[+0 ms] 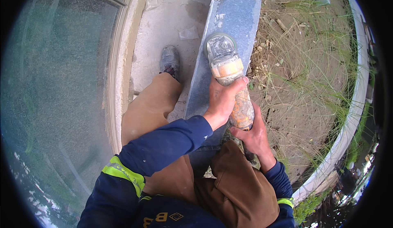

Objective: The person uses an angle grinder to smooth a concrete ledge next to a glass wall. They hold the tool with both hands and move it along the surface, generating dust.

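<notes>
An angle grinder (241,105), orange and grey and caked with pale dust, lies lengthwise in both my hands. Closed round the front of its body, just behind the head, is my left hand (223,101). Farther back, my right hand (254,134) wraps the rear end of the tool, its thumb on the near side. The round disc (212,40) under the grinder's head rests on or just over a blue-grey stone slab (238,17); most of the disc is hidden by the head. Whether it spins I cannot tell.
Left of the slab, my shoe (170,59) stands on a dusty concrete ledge (153,31) beside a framed glass pane (65,72). To the right lies a soil bed (294,89) with long grass, bounded by a curved pale kerb (356,93). Plastic scraps (188,33) lie on the ledge.
</notes>
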{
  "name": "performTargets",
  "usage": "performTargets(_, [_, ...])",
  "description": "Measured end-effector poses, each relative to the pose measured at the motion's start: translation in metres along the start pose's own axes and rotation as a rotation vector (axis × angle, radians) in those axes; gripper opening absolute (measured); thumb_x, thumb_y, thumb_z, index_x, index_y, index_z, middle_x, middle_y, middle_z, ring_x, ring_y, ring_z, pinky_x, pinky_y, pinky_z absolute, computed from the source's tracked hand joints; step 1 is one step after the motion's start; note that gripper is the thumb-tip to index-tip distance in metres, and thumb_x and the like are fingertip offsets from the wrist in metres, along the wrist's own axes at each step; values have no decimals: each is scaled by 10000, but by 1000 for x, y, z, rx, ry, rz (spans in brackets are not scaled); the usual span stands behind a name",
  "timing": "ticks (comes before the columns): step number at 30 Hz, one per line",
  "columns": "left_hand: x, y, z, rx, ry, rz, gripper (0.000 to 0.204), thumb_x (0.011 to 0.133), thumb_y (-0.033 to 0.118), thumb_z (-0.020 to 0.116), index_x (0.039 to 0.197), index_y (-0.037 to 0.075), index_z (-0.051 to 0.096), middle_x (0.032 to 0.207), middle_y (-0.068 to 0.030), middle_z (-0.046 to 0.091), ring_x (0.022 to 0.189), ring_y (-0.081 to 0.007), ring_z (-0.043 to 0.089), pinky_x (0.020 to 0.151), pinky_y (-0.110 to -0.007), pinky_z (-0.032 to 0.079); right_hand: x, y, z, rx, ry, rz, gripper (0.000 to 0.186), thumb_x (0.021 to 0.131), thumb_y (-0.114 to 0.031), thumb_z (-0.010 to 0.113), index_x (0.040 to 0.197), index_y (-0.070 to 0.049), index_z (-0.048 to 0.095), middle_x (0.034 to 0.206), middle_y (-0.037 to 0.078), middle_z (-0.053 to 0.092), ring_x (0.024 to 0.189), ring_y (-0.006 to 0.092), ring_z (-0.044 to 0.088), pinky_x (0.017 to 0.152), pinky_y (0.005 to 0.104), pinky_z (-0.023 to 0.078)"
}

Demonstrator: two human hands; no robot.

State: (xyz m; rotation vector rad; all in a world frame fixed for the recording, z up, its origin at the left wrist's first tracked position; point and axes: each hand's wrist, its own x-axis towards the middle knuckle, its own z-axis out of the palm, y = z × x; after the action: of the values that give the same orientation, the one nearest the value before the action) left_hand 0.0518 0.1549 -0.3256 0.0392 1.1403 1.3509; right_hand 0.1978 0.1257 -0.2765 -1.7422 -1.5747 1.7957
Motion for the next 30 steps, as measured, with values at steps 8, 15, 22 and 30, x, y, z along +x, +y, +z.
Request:
performTargets(8, [-8, -10, 21, 28, -84, -19, 410, 844, 152, 770, 1190, 45, 578, 1017, -40, 646, 914, -136, 622, 839, -334, 516, -20, 7, -8, 188, 73, 92, 925, 718, -110, 812, 1487, 12, 312, 1294, 161, 587, 1211, 244, 580, 1059, 390, 458])
performTargets(15, [-1, -3, 9, 12, -2, -63, 449, 827, 97, 782, 1202, 34, 544, 1041, -53, 639, 926, -157, 637, 833, -348, 533, -7, 4, -3, 79, 39, 47, 921, 728, -142, 816, 1501, -27, 328, 1290, 170, 607, 1191, 252, 600, 1040, 390, 474])
performTargets(22, [0, -2, 7, 14, -34, -22, 362, 864, 135, 747, 1180, 43, 596, 1010, -38, 651, 901, -123, 624, 802, -323, 518, -6, -4, -1, 120, 20, 45, 922, 736, -126, 809, 1505, -14, 314, 1309, 166, 593, 1210, 245, 587, 1057, 385, 464])
performTargets(30, [-7, -9, 16, 20, -49, -44, 475, 837, 137, 777, 1235, 38, 537, 1073, -55, 633, 945, -147, 626, 837, -338, 523, -18, 5, -4, 191, 66, 91, 932, 729, -119, 801, 1500, 23, 297, 1326, 178, 574, 1225, 259, 577, 1071, 395, 452])
